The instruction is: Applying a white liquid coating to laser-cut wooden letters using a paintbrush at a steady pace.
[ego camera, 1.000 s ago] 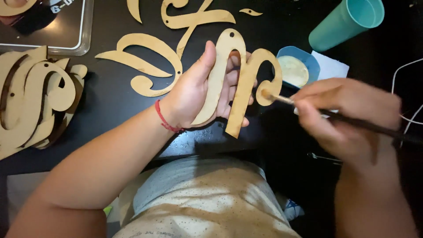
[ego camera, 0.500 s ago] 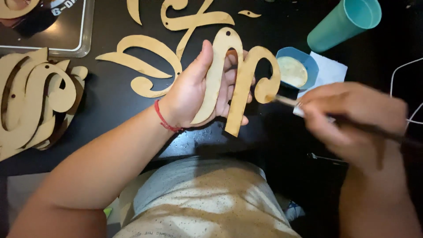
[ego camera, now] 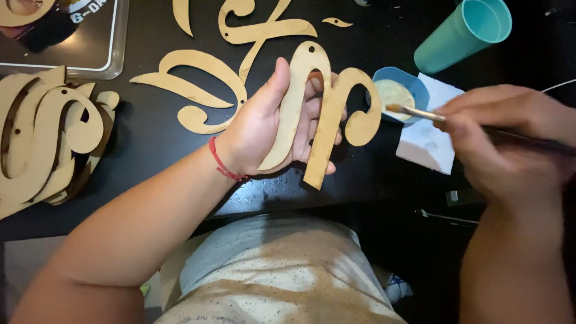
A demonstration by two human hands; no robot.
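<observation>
My left hand (ego camera: 273,123) holds a flat tan wooden cut-out letter (ego camera: 327,111) above the black table, thumb over its left stroke and fingers underneath. A red string bracelet circles that wrist. My right hand (ego camera: 510,141) grips a thin paintbrush (ego camera: 417,112). The brush tip reaches into a small blue dish (ego camera: 399,93) of pale paint, just right of the letter. The dish stands against a white paper square (ego camera: 429,135).
More tan cut-out letters (ego camera: 198,90) lie flat behind my left hand, and a stack of them (ego camera: 45,135) sits at far left. A teal plastic cup (ego camera: 465,33) stands at back right. A clear tray (ego camera: 78,36) is at top left.
My right hand has drawn the brush away from the letter's right curl and moved it right, so the tip now dips into the blue dish. The left hand has kept the letter nearly still.
</observation>
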